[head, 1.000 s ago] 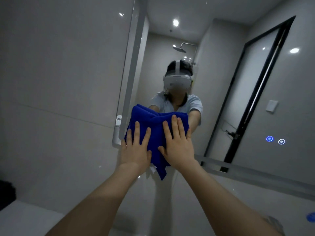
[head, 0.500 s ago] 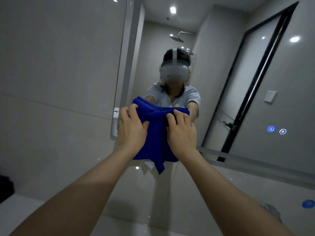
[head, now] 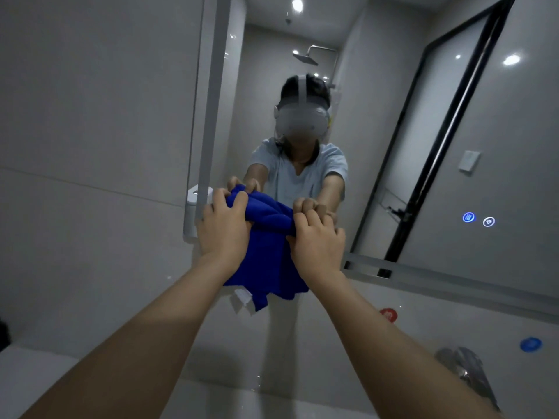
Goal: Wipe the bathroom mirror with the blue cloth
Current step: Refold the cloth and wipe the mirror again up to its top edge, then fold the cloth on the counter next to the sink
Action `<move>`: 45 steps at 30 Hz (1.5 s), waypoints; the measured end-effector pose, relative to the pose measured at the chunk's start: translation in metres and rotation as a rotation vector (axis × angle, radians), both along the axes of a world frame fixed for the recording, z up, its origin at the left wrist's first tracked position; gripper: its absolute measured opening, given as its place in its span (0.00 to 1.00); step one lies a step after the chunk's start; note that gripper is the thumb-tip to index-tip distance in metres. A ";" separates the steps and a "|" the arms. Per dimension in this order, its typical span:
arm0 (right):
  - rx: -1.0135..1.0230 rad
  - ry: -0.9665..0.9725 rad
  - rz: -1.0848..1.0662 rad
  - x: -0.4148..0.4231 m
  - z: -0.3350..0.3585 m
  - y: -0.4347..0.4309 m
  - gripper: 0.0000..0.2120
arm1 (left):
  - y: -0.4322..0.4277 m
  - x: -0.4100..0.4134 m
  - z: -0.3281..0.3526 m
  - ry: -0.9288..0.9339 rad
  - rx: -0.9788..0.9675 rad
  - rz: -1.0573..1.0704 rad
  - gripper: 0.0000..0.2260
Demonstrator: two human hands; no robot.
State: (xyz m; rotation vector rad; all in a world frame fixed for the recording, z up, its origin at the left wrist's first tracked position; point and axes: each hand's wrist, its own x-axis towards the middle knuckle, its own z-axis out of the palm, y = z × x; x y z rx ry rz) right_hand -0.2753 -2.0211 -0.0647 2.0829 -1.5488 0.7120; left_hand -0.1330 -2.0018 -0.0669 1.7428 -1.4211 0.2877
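1. The blue cloth (head: 266,255) is bunched up against the lower left part of the mirror (head: 514,131), close to the mirror's left edge.
2. The left hand (head: 222,228) grips the cloth's upper left part. Its fingers curl over the top fold and its knuckles lie near the mirror's left edge.
3. The right hand (head: 317,246) clutches the cloth's upper right part with its fingers curled into the fabric. Its fingertips meet their own reflection in the glass.
4. Between the two hands the cloth is pulled into thick folds. The rest hangs down towards the mirror's bottom edge, and a small white tag (head: 243,295) shows at the lowest corner.
5. The mirror reflects a person in a pale shirt wearing a white headset, with both arms stretched forward to the cloth.
6. A shower head (head: 305,58) and a black-framed door (head: 438,146) also show in the mirror.
7. Two round lit buttons (head: 468,217) glow on the right side of the mirror.
8. A white holder (head: 190,213) sits on the wall just beside the mirror's left edge.
9. Below the mirror's right part there are a red sticker (head: 388,314), a blue round mark (head: 530,344) and a metal tap (head: 465,370).
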 end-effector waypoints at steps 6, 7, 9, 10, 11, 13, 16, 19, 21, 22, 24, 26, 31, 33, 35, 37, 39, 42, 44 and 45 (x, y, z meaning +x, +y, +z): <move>0.202 0.007 -0.044 -0.014 -0.032 0.014 0.08 | 0.009 -0.010 -0.031 -0.085 0.195 -0.095 0.11; 0.227 0.021 -0.051 -0.018 -0.037 0.018 0.08 | 0.011 -0.011 -0.038 -0.072 0.243 -0.113 0.08; 0.273 0.060 -0.048 -0.029 -0.046 0.027 0.08 | 0.016 -0.016 -0.053 -0.010 0.329 -0.150 0.05; 0.295 0.081 -0.046 -0.035 -0.049 0.032 0.08 | 0.020 -0.019 -0.060 0.032 0.365 -0.169 0.04; 0.315 0.100 -0.044 -0.041 -0.052 0.037 0.08 | 0.023 -0.023 -0.067 0.075 0.394 -0.189 0.04; 0.358 0.130 -0.052 -0.054 -0.055 0.047 0.08 | 0.031 -0.034 -0.077 0.140 0.419 -0.231 0.06; 0.417 0.170 -0.099 -0.077 -0.059 0.067 0.09 | 0.047 -0.050 -0.081 0.254 0.407 -0.314 0.10; 0.505 0.078 -0.107 -0.096 -0.065 0.090 0.08 | 0.070 -0.064 -0.080 0.350 0.418 -0.363 0.19; 0.570 -0.032 -0.090 -0.106 -0.069 0.107 0.06 | 0.088 -0.070 -0.080 0.417 0.434 -0.385 0.23; 0.603 -0.089 -0.078 -0.110 -0.069 0.116 0.06 | 0.098 -0.072 -0.079 0.450 0.444 -0.396 0.25; 0.657 -0.200 -0.039 -0.117 -0.069 0.134 0.06 | 0.119 -0.073 -0.076 0.522 0.467 -0.409 0.28; 0.687 -0.257 -0.003 -0.125 -0.068 0.154 0.10 | 0.142 -0.076 -0.075 0.597 0.480 -0.403 0.29; 0.749 -0.283 0.049 -0.142 -0.074 0.209 0.13 | 0.211 -0.088 -0.081 0.645 0.501 -0.361 0.26; 0.788 -0.297 0.074 -0.148 -0.078 0.232 0.14 | 0.238 -0.092 -0.088 0.702 0.526 -0.373 0.25; 0.851 -0.343 0.099 -0.153 -0.082 0.253 0.15 | 0.263 -0.094 -0.094 0.785 0.551 -0.393 0.24; 0.915 -0.384 0.126 -0.156 -0.087 0.272 0.15 | 0.284 -0.095 -0.099 0.885 0.566 -0.413 0.23; 0.967 -0.399 0.153 -0.156 -0.093 0.290 0.15 | 0.304 -0.093 -0.105 0.962 0.572 -0.423 0.21; 1.026 -0.436 0.194 -0.152 -0.098 0.307 0.15 | 0.324 -0.086 -0.112 1.025 0.585 -0.429 0.18; 1.072 -0.450 0.223 -0.147 -0.101 0.313 0.14 | 0.333 -0.078 -0.116 1.021 0.600 -0.429 0.17; 1.088 -0.454 0.234 -0.145 -0.102 0.316 0.13 | 0.336 -0.075 -0.118 1.012 0.607 -0.425 0.16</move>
